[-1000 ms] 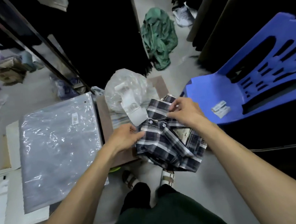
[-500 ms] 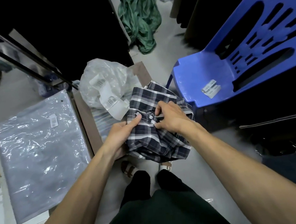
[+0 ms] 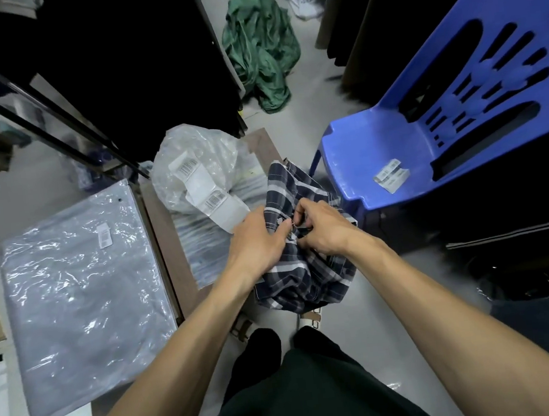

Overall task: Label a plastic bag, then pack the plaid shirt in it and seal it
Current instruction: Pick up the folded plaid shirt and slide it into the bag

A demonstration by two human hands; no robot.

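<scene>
Bare arms, dark clothes, strapped sandals.
Both forearms are uncovered down to the left hand (image 3: 257, 240) and right hand (image 3: 323, 228), no sleeves in sight. Lower down, dark green shorts (image 3: 306, 397), black leggings (image 3: 263, 344), and tan-strapped sandals (image 3: 312, 319) over white socks.

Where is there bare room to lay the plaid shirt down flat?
Blue chair seat is bare left of its labels. The packed bag top is flat. The brown board is crowded by crumpled plastic and both hands on the shirt.
</scene>
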